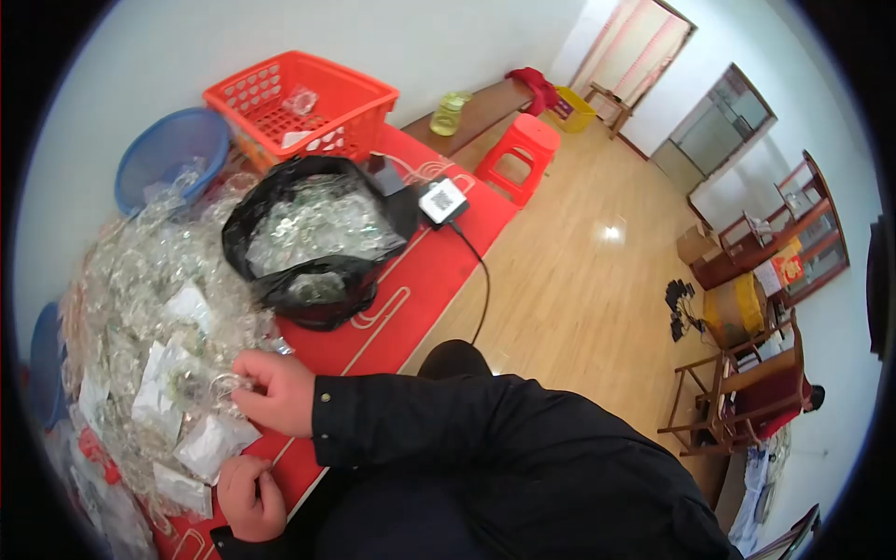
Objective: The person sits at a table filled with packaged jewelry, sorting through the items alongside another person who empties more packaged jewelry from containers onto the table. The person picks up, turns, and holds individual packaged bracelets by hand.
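My right hand [277, 393] is at the right edge of a big heap of small clear plastic packets [140, 280]. Its thumb and fingers pinch a small clear plastic packet [226, 382] with something silvery and ring-like in it. Closer to my body, my left hand [250, 499] is closed with curled fingers beside a white packet [183, 490]; whatever it may hold is hidden. Another white packet [217, 444] lies between the two hands. Beyond the heap, a black plastic bag [322, 303] stands open, filled with more shiny clear packets [317, 229].
A red basket [359, 121] and a blue basin [173, 154] stand behind the heap on the red tabletop [420, 285]. A white-topped device [442, 200] trails a black cable over the table edge. A red stool [523, 154] and a bench [485, 112] stand beyond.
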A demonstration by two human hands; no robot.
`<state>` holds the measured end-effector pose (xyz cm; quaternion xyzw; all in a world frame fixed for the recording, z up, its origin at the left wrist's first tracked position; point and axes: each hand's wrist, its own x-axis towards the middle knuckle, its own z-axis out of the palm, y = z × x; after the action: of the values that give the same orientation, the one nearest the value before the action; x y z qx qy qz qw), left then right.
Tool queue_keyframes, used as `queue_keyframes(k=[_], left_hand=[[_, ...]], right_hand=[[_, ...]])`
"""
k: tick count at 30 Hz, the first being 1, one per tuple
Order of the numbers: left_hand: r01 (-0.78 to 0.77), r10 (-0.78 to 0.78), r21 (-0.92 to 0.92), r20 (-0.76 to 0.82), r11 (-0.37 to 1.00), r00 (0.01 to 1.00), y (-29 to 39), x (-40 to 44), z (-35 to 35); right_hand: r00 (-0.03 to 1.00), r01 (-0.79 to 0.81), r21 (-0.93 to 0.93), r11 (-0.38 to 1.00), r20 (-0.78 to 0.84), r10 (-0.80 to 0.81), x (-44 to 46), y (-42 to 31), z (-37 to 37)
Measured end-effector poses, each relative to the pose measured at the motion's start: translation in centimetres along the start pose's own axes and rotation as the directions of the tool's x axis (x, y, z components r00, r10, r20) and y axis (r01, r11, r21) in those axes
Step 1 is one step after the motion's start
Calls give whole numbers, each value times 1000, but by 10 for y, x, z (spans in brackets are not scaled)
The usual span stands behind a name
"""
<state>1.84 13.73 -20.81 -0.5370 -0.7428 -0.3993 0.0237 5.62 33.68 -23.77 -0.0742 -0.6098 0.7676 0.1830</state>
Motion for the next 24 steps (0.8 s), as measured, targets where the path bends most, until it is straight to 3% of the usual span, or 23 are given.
queue_keyframes(k=[3,5,7,8,9,10,12,15,19,24], left_hand=[[-43,44,38,-30,998,999,-12,-4,2],[19,-18,35,-30,999,999,-13,-5,3],[72,-75,-71,-35,995,997,-11,-4,-1],[89,-92,-73,-45,993,995,-11,-1,-5],[96,-100,-103,-40,990,994,-12,-3,-9],[209,-222,-231,-34,950,974,-13,-10,-11],[361,-407,-513,24,779,913,-13,-16,-4],[321,-441,-671,-11,669,897,-21,-24,2],[292,-446,-709,-34,641,895,-28,-31,1],[388,-462,-629,51,673,886,-26,-25,-5]], right_hand=[[979,198,-139,970,-27,-204,3,18,0],[998,58,-256,965,9,-58,-4,-7,-9],[987,-96,-83,992,119,106,-3,-16,-8],[993,-12,31,999,117,8,-3,-5,-5],[995,-64,73,995,84,57,-5,-8,-1],[989,-131,33,991,71,128,-5,-13,1],[986,-115,-7,993,119,115,-6,-16,0],[979,-120,-10,993,161,120,-8,-17,0],[967,-140,-21,990,210,141,-7,-16,-2],[965,-128,-67,990,223,140,-4,-17,1]])
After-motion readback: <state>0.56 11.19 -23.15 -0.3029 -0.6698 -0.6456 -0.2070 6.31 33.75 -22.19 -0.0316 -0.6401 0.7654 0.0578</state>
